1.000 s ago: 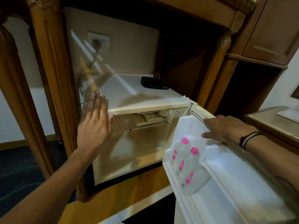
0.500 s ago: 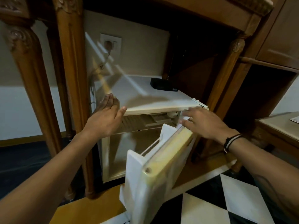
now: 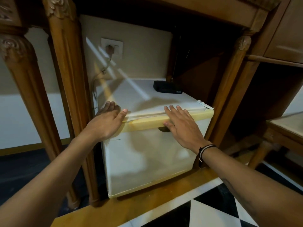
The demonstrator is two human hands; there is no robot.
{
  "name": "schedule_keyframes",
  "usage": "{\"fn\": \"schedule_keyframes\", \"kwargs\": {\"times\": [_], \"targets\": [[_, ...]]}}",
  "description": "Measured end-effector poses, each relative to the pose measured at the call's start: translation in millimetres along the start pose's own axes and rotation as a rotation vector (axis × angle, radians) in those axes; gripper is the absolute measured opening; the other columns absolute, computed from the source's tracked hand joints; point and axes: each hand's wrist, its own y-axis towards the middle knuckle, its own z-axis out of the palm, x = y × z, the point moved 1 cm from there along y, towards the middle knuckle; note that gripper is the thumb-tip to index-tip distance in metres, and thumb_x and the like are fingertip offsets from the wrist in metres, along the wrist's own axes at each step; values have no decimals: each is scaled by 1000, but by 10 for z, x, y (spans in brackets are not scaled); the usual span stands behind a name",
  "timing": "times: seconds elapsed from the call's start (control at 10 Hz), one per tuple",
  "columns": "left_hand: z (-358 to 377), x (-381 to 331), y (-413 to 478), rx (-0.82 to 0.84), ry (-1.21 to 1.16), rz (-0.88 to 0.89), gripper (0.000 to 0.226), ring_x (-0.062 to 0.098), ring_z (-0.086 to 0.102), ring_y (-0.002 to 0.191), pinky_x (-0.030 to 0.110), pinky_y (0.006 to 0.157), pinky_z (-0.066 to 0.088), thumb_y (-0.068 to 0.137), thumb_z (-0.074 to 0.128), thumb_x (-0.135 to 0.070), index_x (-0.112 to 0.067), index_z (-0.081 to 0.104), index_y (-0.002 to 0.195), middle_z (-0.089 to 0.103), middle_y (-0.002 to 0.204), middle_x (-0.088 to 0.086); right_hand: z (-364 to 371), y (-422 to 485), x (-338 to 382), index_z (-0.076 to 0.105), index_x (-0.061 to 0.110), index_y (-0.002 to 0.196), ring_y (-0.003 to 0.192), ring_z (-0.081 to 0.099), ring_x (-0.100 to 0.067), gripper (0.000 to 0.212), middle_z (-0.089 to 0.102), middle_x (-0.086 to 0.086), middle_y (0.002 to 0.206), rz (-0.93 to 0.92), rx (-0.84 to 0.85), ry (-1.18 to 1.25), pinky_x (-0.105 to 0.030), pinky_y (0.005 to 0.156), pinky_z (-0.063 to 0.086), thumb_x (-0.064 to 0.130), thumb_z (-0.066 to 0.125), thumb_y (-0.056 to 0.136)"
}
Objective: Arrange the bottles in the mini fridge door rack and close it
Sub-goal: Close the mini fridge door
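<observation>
The white mini fridge [image 3: 141,95] stands in a wooden cabinet alcove with its door [image 3: 147,161] swung flush against the body. The bottles are hidden behind the door. My left hand [image 3: 106,122] lies flat on the fridge's top left front corner, fingers spread, holding nothing. My right hand [image 3: 182,126] presses flat on the yellowed top strip [image 3: 147,122] of the door, fingers reaching onto the fridge top, above a dark handle recess.
A small black box [image 3: 167,87] sits at the back right of the fridge top. A plug sits in a wall socket [image 3: 112,48] behind. Carved wooden posts [image 3: 68,79] flank the fridge. A low wooden table [image 3: 285,128] stands to the right. Black and white floor tiles [image 3: 213,213] lie below.
The door swung from wide open, bottles showing in its rack, to flush against the fridge. My right hand followed it round. My left hand settled on the fridge's top corner.
</observation>
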Motion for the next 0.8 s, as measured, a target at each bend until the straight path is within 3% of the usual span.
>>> {"fn": "schedule_keyframes", "kwargs": {"times": [0.1,0.3,0.5,0.6,0.7,0.8], "targets": [[163,75,39,-86,209,33,82,24,-2,177,37,140,-1,115,5,-58,-8,16,180,6,190,14,55,13,-53,15,24,165,159,15,-23,64,22,-3,171,-20,-26,-52,-44,130,13,54,22,108],[279,109,5,-255,256,95,101,26,15,176,34,138,3,102,-5,-67,-9,29,177,22,186,15,65,95,-46,19,24,164,160,14,-25,68,19,-6,171,-12,-52,-19,-47,130,13,60,14,106],[363,92,-70,-345,261,63,90,24,21,174,32,132,6,107,5,-63,-14,38,174,28,185,11,61,266,-54,27,25,162,158,22,-24,70,24,-6,170,-73,-68,-15,-41,128,18,63,14,105],[406,84,-52,-340,261,28,90,21,17,174,32,132,6,107,3,-64,-15,37,175,26,185,9,69,265,-91,34,23,160,155,29,-23,76,32,-5,167,-82,-48,-30,-39,126,21,66,8,103],[222,5,16,-212,225,-14,96,14,-6,173,32,137,-2,103,-7,-69,-17,17,180,3,187,5,-147,371,-78,34,20,160,156,27,-24,84,32,-6,167,-74,100,22,-41,128,20,70,4,99],[29,-315,-126,-178,191,-14,99,18,-4,175,34,140,0,102,-14,-74,-17,11,179,-5,185,1,-514,253,-44,38,17,158,155,29,-25,84,35,-8,166,-77,148,93,-44,127,24,71,12,100]]}}
